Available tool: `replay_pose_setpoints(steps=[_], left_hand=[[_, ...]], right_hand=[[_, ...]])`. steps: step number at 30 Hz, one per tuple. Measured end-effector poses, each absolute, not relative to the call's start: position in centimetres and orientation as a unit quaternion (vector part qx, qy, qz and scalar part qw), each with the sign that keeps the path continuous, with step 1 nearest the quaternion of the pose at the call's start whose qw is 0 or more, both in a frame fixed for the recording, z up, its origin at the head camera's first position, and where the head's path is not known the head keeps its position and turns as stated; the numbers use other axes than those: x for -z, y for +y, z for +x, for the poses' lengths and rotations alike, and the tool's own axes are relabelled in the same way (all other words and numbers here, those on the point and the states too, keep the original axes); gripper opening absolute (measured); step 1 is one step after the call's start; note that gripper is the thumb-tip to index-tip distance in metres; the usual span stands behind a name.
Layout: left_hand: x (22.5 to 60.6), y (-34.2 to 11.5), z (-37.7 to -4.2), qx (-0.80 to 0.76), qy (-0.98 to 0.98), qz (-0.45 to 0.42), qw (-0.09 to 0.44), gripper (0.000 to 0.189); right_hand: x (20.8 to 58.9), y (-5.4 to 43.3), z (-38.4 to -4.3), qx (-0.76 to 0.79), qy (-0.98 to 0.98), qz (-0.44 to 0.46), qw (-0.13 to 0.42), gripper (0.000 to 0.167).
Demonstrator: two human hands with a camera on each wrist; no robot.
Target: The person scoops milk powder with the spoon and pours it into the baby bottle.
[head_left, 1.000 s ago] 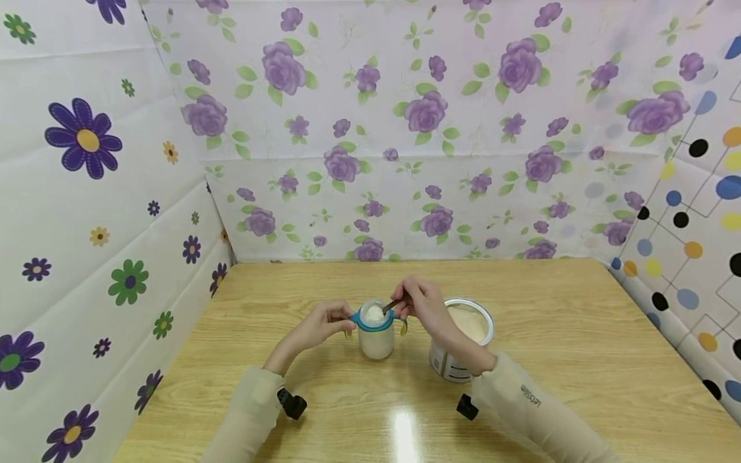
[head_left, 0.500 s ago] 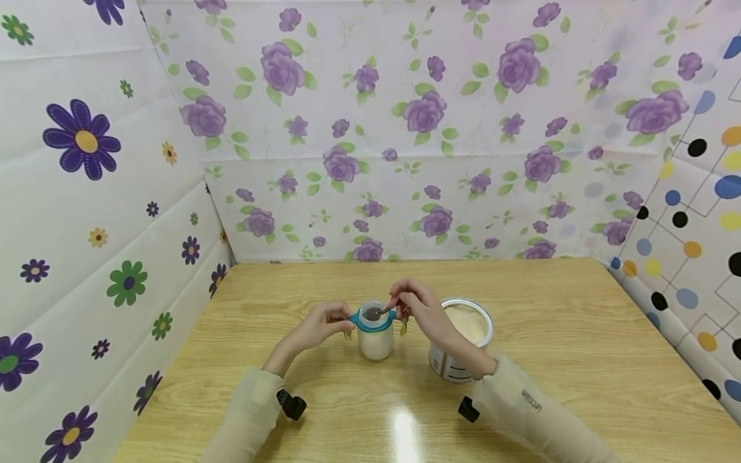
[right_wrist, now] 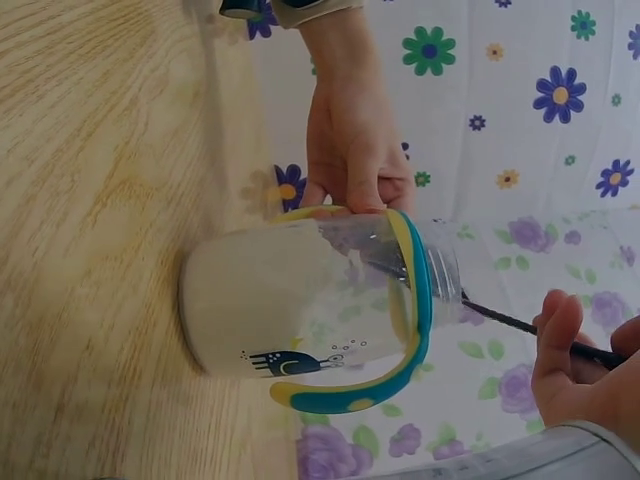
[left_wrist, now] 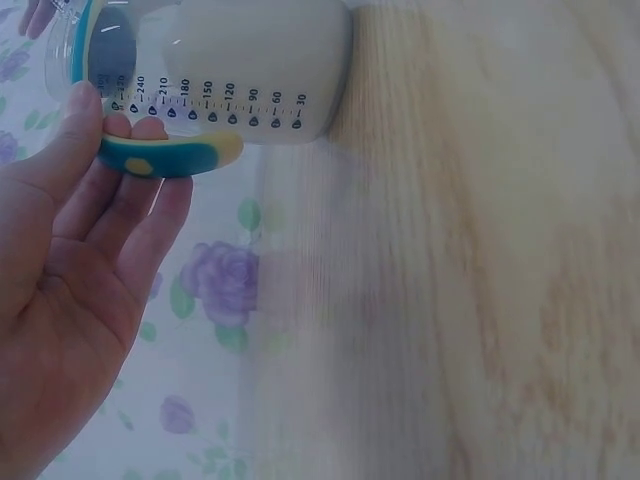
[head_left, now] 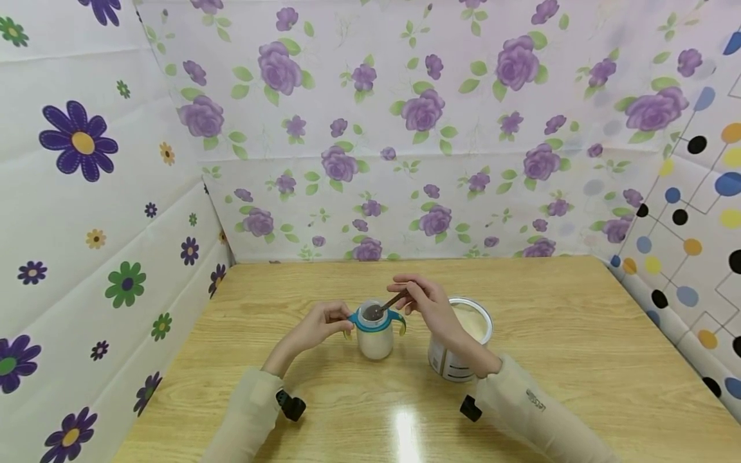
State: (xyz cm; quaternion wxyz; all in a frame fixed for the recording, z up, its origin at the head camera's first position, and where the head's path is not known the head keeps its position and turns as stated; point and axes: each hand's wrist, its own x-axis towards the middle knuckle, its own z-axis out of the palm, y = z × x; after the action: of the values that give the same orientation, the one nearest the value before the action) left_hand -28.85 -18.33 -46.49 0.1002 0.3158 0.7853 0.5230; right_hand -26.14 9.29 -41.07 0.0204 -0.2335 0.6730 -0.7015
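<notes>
A clear baby bottle (head_left: 375, 344) with a blue and yellow two-handled ring stands upright on the wooden table, filled with pale contents to well up its side. My left hand (head_left: 315, 328) holds one handle (left_wrist: 175, 157) between thumb and fingers. From the right, my right hand (head_left: 431, 310) pinches a dark metal spoon (head_left: 394, 299) by its handle. The spoon slants down through the bottle's open mouth, its grey bowl inside the neck (right_wrist: 445, 275). The second handle (right_wrist: 350, 398) is free. A printed scale (left_wrist: 205, 105) runs along the bottle's side.
An open can (head_left: 454, 368) of cream-coloured powder stands on the table (head_left: 550, 341) right of the bottle, partly behind my right wrist. Patterned cloth walls (head_left: 347, 128) enclose the table's back and sides.
White powder showed in the bottle's mouth at the spoon a second ago; now the spoon's grey bowl shows there. My right hand has lifted slightly, tilting the spoon steeper. The left hand stays put.
</notes>
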Motion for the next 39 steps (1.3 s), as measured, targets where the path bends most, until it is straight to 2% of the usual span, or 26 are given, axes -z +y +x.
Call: replay_pose_setpoints(steps=[10,26,34,39], left_hand=[[46.66,-18.35,-28.77,-0.528,0.781,0.319,0.099,0.014],[46.73,-18.40,-28.73,-0.526,0.786,0.308,0.101,0.012],[46.76,-18.40,-28.73,-0.525,0.787,0.309,0.097,0.012],[46.69,-18.36,-28.72,-0.524,0.786,0.313,0.093,0.013]], right_hand=[[40.95,9.40,-26.15,0.746,0.640,-0.180,0.032,0.036],[40.09,9.34,-25.66,0.748,0.634,-0.192,-0.043,0.035],[40.17,9.06,-25.77,0.772,0.607,-0.185,-0.048,0.036],[40.19,8.92,-25.86,0.772,0.606,-0.186,-0.030,0.034]])
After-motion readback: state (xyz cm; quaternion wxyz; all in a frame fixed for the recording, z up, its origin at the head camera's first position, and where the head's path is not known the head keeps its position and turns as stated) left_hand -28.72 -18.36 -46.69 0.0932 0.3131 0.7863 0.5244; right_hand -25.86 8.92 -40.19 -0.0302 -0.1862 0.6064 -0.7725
